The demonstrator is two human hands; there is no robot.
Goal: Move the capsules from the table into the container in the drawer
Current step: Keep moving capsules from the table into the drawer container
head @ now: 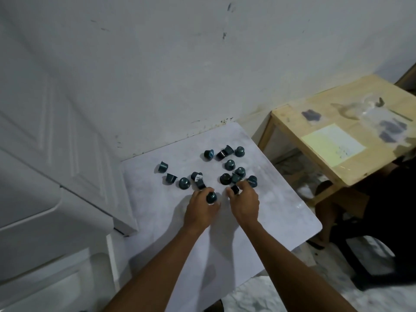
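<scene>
Several dark teal capsules (229, 164) lie scattered on the far half of a small white table (281, 212). My left hand (200, 210) rests near the table's middle, fingers closed around one teal capsule (211, 197). Beside it my right hand (244, 204) pinches a darker capsule (234, 189) between thumb and fingers, right at the near edge of the pile. No drawer or container is in view.
A white cabinet (56, 176) with panelled doors stands against the table's left side. A wooden stool-like table (351, 136) with papers and plastic bags is at the right. A person's leg and a dark chair (371, 244) sit beyond the table's right edge.
</scene>
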